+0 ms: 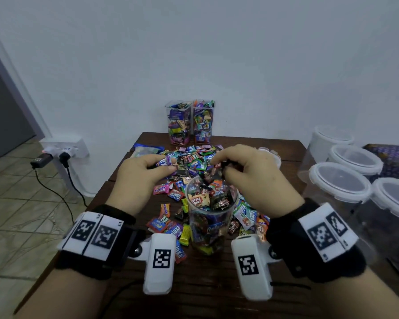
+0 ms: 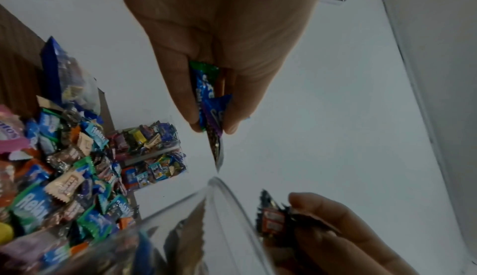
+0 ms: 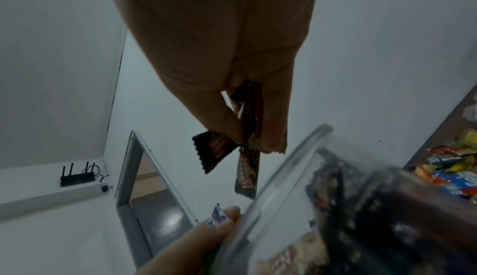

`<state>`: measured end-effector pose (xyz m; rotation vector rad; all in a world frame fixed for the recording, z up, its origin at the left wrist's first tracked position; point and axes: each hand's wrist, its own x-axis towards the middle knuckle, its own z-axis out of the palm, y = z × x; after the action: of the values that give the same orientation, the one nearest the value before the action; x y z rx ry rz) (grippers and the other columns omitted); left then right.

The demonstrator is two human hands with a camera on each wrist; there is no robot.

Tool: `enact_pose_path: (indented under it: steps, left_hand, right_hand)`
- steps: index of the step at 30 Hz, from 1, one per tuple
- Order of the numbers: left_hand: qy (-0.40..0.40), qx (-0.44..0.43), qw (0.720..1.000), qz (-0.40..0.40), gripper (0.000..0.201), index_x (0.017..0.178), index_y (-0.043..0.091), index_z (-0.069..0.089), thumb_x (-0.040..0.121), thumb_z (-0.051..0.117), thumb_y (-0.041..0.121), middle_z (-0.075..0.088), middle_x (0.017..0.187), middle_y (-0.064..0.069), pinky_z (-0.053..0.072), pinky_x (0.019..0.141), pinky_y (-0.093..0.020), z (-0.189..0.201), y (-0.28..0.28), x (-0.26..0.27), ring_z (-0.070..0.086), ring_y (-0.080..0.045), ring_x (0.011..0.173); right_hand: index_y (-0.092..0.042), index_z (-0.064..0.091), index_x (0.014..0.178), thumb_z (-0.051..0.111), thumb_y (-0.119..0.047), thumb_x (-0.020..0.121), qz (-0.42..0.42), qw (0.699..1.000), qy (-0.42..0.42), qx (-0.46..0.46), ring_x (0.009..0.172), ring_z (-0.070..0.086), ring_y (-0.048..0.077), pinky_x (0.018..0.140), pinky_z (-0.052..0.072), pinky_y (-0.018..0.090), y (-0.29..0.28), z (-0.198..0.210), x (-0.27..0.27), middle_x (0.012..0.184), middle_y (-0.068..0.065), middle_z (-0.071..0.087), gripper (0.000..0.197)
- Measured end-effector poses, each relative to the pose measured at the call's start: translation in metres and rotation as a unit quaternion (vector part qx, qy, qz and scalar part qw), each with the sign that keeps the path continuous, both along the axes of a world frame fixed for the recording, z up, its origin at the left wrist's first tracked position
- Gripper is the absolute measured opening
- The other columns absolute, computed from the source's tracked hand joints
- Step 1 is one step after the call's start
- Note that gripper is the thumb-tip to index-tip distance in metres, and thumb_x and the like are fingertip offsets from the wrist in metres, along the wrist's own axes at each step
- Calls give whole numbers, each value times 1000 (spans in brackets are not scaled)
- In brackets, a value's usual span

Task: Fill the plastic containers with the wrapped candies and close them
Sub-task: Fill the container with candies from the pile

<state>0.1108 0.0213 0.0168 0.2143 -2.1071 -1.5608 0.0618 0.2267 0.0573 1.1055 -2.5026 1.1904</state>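
A clear round container [image 1: 211,215], nearly full of wrapped candies, stands open on the dark wooden table [image 1: 290,153]. My right hand [image 1: 226,165] hovers over its mouth and pinches dark-wrapped candies [image 3: 247,136] above the rim [image 3: 304,144]. Left of the rim, my left hand [image 1: 171,164] pinches blue and purple wrapped candies [image 2: 209,103]. Loose candies [image 1: 171,194] lie scattered around the container. Two square containers [image 1: 190,123], full of candies and without lids, stand at the table's far edge.
Several empty lidded containers [image 1: 341,183] are stacked at the right. A blue candy bag [image 1: 148,149] lies at the table's far left. A wall socket with plugs and cables [image 1: 62,155] is at the left above the tiled floor. A white lid [image 1: 272,154] lies behind my right hand.
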Motion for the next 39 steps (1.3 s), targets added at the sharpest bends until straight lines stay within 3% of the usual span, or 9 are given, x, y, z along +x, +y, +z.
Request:
enact_pose_path:
  steps: [5,9,13,17,20,23,28,36,39]
  left_hand:
    - [17,13,1000,-9,24,80,24,69,82,65,0,68,82,7,49,63,-9,4,7,3,63,5,68]
    - [16,27,999,-18,27,77,23,69,82,65,-3,68,77,10,48,62,-8,3,9,3,63,6,66]
    - [4,17,1000,-20,26,80,26,69,82,66,0,69,69,20,47,65,-8,-1,9,3,64,6,70]
    - [1,17,1000,-20,26,80,27,69,83,65,1,69,69,22,48,64,-8,0,10,5,64,6,69]
    - [7,29,999,-19,26,79,26,69,83,65,0,70,71,15,49,62,-10,5,12,5,65,2,70]
    - [5,35,999,-30,24,80,25,70,84,64,2,69,78,12,54,67,-16,13,18,5,66,-4,76]
    - [-23,-4,997,-71,19,85,25,71,81,69,6,72,92,1,56,78,-29,23,33,1,68,-16,89]
    - [-78,-75,989,-102,22,89,34,72,78,74,15,73,93,0,55,84,-47,22,55,-5,68,-24,91]
    - [-74,-98,986,-110,25,91,38,69,80,72,16,70,103,10,52,90,-35,23,55,-3,67,-8,93]
  right_hand:
    - [-16,70,101,50,3,82,18,999,4,36,88,51,10,76,37,21,-5,-10,5,96,-1,62,33]
    - [-16,69,101,48,3,82,42,997,-9,57,79,44,-4,72,31,6,-4,-10,8,87,-18,49,33]
    - [-16,66,104,46,4,84,48,997,-28,62,95,52,7,83,37,17,-2,-10,11,98,-8,53,35]
    - [-17,64,107,47,3,82,1,1000,-17,-11,100,53,6,86,40,16,4,-18,15,102,-7,56,36]
    - [-34,54,116,51,-23,81,-34,989,-67,-125,110,49,-3,93,44,25,12,-35,18,116,-14,55,37]
    - [-40,29,139,67,-56,66,-15,973,-188,-134,127,37,-7,106,35,25,16,-55,22,138,-19,40,84]
    - [-40,-3,147,84,-38,58,55,941,-296,-154,120,39,-20,103,33,12,7,-85,23,130,-38,36,124]
    - [-37,37,127,80,-22,64,67,944,-257,-195,118,50,-6,96,39,13,0,-95,21,123,-25,54,78]
    - [-40,37,126,79,-23,64,75,944,-256,-193,118,51,-6,98,41,16,1,-96,20,120,-30,55,77]
